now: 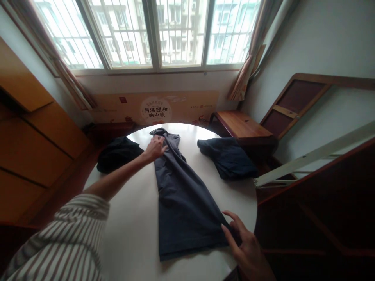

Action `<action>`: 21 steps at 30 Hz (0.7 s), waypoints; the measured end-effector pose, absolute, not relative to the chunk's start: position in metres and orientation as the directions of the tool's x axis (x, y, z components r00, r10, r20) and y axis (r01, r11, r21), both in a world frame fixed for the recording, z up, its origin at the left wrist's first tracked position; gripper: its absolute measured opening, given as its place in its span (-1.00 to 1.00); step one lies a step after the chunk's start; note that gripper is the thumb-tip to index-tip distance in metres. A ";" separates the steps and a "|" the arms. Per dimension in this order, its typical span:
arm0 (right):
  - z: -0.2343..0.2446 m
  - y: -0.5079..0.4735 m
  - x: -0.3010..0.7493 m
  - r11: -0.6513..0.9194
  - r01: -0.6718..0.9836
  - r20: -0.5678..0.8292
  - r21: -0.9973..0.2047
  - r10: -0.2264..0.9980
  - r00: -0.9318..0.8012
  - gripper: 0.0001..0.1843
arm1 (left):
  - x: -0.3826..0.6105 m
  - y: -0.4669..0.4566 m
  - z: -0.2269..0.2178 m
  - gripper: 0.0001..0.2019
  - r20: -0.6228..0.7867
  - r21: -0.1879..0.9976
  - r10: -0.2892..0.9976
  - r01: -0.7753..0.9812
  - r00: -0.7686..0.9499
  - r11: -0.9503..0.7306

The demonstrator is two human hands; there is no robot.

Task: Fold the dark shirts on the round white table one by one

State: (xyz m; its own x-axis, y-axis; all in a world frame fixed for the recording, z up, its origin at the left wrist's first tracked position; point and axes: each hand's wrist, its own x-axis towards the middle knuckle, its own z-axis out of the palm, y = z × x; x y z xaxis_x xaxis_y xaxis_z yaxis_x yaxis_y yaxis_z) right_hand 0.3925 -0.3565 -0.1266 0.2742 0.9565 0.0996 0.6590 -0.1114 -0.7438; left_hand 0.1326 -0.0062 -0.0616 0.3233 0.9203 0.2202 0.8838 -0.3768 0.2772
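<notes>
A pair of dark grey-blue trousers (187,207) lies lengthwise on the round white table (129,222), with the leg ends toward me and the bunched waist part at the far side. My left hand (157,147) reaches out to that far part, its fingers closed on the cloth. Near the lower right corner of the leg, my right hand (244,244) has thumb and forefinger apart. Its thumb tip touches the trousers' right edge, while the other fingers are partly hidden.
A folded dark navy garment (230,158) lies at the table's right, and a black garment (118,154) at its left rim. Behind on the right stands a wooden side table (241,124). A pale rail (293,168) slants beside the table; orange-brown cabinets (35,144) line the left.
</notes>
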 end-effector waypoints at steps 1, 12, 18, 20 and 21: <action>-0.128 -0.356 0.393 -0.110 0.657 0.096 -0.745 0.958 0.269 -0.48 | 0.125 -0.043 -0.066 -0.74 0.186 0.276 0.875 0.830 0.448 -0.484; -0.127 -0.353 0.396 -0.073 0.645 0.055 -0.761 0.983 0.176 -0.51 | 0.060 -0.290 -0.122 -0.72 0.000 0.304 0.738 0.703 0.675 -0.643; -0.128 -0.352 0.396 -0.036 0.657 0.087 -0.753 0.984 0.154 -0.52 | 0.077 -0.304 -0.115 -0.77 -0.070 0.208 0.757 0.751 0.650 -0.627; -0.127 -0.351 0.396 -0.023 0.669 0.094 -0.743 0.986 0.139 -0.52 | 0.075 -0.307 -0.112 -0.79 -0.087 0.187 0.721 0.722 0.687 -0.666; -0.126 -0.352 0.395 -0.017 0.673 0.092 -0.739 0.988 0.126 -0.53 | 0.072 -0.308 -0.110 -0.80 -0.090 0.184 0.701 0.703 0.708 -0.687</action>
